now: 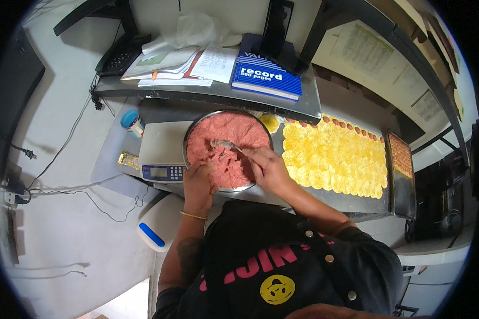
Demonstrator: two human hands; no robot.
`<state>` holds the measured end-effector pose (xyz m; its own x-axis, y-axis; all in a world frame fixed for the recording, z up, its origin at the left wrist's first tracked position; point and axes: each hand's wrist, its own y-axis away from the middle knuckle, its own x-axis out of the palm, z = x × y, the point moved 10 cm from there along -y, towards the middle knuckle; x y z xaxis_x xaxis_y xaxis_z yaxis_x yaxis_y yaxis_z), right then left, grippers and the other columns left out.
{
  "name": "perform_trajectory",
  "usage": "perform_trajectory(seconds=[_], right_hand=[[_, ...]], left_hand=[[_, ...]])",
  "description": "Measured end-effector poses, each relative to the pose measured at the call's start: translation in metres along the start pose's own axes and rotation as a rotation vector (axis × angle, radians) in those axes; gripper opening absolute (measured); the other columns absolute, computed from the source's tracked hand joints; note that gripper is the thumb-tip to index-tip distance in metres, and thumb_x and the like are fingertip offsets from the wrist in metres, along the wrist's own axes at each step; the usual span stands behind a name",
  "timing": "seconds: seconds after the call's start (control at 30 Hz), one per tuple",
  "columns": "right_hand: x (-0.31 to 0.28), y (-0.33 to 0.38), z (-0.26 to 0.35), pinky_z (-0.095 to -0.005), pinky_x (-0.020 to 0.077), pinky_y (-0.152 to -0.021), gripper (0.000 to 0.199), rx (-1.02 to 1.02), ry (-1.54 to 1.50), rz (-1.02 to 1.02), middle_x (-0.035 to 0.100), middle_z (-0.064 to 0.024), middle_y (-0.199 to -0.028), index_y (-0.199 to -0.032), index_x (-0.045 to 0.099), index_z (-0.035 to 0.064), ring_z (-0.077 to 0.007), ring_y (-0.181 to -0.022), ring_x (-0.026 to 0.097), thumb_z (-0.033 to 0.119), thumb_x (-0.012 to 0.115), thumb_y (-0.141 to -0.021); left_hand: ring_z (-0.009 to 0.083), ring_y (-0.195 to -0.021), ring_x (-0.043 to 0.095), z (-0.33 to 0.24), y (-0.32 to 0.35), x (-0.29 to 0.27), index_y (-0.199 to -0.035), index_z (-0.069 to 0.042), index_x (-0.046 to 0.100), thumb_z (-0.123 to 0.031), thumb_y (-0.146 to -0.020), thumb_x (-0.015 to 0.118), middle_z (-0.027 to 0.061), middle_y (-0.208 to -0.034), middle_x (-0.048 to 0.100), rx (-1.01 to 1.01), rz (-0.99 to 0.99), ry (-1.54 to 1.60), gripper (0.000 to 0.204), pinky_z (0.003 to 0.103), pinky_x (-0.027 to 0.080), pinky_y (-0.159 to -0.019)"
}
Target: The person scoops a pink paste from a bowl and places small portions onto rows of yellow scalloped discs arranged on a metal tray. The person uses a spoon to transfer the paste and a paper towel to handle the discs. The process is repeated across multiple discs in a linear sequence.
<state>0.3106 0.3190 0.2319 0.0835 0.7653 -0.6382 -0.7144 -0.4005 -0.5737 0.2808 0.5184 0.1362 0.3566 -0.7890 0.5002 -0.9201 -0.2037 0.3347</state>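
A round metal bowl filled with pink ground meat sits in front of me, its left side close against a kitchen scale. My right hand grips a metal spoon, whose head is down in the meat near the middle. At the bowl's near left edge my left hand is closed, fingers bent inward over the meat; what it pinches, if anything, is hidden. To the right of the bowl lie many overlapping yellow rounds, with small reddish lumps along their far edge.
A shelf overhangs the table's far side, bearing papers, a blue record book and a desk phone. Left of the scale are a blue-rimmed cup and a yellow packet. A dark tray stands at the right.
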Motion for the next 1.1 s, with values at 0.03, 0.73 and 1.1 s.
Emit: perform_trajectory(seconds=[0.03,0.73,1.1], right_hand=[[0.002,0.004,0.000,-0.0448,0.0586,-0.083,0.038,0.003,0.019,0.018,0.070,-0.0175,-0.106,-0.128,0.071,0.0047,-0.0378,-0.098,0.070,-0.002,0.064,-0.091],[0.028,0.022,-0.004,-0.0407,0.0570,-0.086,0.064,0.027,-0.013,0.044,0.063,-0.0164,-0.110,-0.150,0.060,0.0103,-0.0346,-0.099,0.066,-0.009,0.063,-0.088],[-0.004,0.035,-0.034,-0.0382,0.0563,-0.089,0.057,0.068,0.014,-0.055,0.064,-0.0173,-0.109,-0.145,0.066,0.0111,-0.0349,-0.097,0.067,-0.011,0.062,-0.092]], left_hand=[[0.0069,-0.046,0.040,0.000,-0.001,0.002,-0.093,-0.008,0.064,-0.011,-0.098,0.064,-0.0050,-0.060,0.045,-0.015,0.014,0.027,0.006,0.026,0.033,-0.043],[0.0086,-0.060,0.051,-0.020,-0.006,0.027,-0.090,-0.001,0.067,-0.009,-0.098,0.062,0.0017,-0.074,0.058,0.411,0.001,-0.402,0.012,0.028,0.043,-0.053],[0.0058,-0.049,0.039,0.002,-0.008,0.014,-0.091,-0.005,0.063,-0.008,-0.101,0.062,-0.0036,-0.063,0.047,0.084,0.088,-0.064,0.011,0.027,0.035,-0.045]])
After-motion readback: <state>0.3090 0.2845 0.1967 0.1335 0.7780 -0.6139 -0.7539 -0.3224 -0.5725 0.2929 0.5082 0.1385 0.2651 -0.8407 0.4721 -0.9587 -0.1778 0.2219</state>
